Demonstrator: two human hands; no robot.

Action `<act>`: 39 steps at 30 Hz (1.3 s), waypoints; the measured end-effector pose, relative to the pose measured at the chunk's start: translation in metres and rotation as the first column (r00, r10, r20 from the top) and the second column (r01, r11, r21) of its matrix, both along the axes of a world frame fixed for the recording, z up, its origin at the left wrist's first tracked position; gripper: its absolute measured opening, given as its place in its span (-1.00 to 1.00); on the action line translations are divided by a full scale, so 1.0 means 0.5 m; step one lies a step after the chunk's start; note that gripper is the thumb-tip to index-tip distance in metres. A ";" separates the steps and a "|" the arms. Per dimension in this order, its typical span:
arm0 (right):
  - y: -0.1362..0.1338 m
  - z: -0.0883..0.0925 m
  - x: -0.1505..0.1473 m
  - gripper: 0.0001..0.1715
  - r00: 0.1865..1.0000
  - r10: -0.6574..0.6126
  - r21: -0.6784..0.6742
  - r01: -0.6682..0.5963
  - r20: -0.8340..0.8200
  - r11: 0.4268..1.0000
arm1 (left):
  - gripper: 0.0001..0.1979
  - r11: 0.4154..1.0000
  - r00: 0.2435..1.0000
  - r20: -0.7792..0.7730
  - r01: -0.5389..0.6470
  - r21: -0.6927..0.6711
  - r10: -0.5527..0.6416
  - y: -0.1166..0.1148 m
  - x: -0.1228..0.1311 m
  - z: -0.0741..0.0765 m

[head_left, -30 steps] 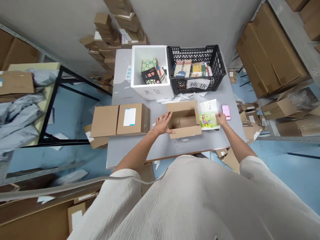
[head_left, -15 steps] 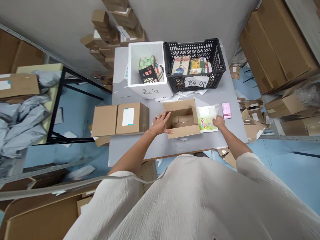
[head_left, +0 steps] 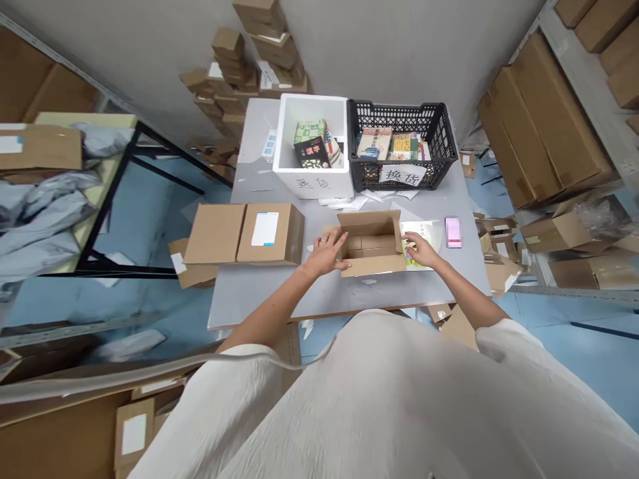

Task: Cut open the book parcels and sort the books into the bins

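Observation:
An open cardboard box [head_left: 374,265] with its flaps up stands on the grey table, and brown cardboard shows inside it. My left hand [head_left: 325,253] rests with spread fingers on the left side of this box. At the box's right side is my right hand [head_left: 419,249], fingers apart, over a thin green and white book [head_left: 422,230] that lies flat on the table. The hand hides part of the book's cover.
Closed boxes [head_left: 269,234] stand left on the table [head_left: 279,293]. Behind are a white foam box [head_left: 312,181] and a black crate [head_left: 439,156], both holding books. A phone [head_left: 453,233] lies right. Paper scraps lie behind the open box.
My right hand has moved left from the book's right edge, let it go, and come to the box's right side. My left hand stays at the box. The camera view has shifted slightly.

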State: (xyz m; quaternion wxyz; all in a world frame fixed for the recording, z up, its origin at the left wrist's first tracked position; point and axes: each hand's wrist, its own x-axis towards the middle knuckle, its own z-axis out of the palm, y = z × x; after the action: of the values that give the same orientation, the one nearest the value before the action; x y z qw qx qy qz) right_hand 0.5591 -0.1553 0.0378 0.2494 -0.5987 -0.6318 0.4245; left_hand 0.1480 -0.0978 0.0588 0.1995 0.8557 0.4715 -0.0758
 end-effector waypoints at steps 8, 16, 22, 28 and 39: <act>0.008 0.018 -0.030 -0.61 0.998 0.001 -0.110 0.006 0.064 0.994 | -0.35 0.993 0.987 0.120 0.115 -0.021 -0.112 -0.055 0.024 0.009; 0.008 0.023 -0.074 -0.35 0.957 0.127 -0.109 -0.101 0.262 0.989 | -0.68 0.981 0.971 0.147 0.191 -0.014 -0.187 -0.081 0.075 0.001; -0.008 0.041 -0.102 -0.16 0.930 0.150 -0.195 -0.087 0.336 0.977 | -0.70 0.992 0.990 0.064 0.124 0.032 -0.126 -0.096 0.078 -0.014; -0.014 0.052 -0.134 -0.14 0.930 0.093 -0.067 -0.074 0.357 0.995 | -0.60 0.985 0.992 0.046 0.113 0.128 -0.120 -0.086 0.057 0.004; 0.150 0.058 -0.213 -0.11 0.955 0.010 0.070 -0.033 0.297 0.997 | -0.50 0.964 0.999 0.052 -0.007 0.266 -0.007 0.071 -0.005 0.046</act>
State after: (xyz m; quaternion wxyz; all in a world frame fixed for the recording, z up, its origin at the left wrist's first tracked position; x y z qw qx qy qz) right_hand 0.4528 -0.0804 0.0670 0.1694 -0.6388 -0.6840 0.3088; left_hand 0.1456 -0.0623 0.0820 0.0949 0.8765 0.4719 0.0107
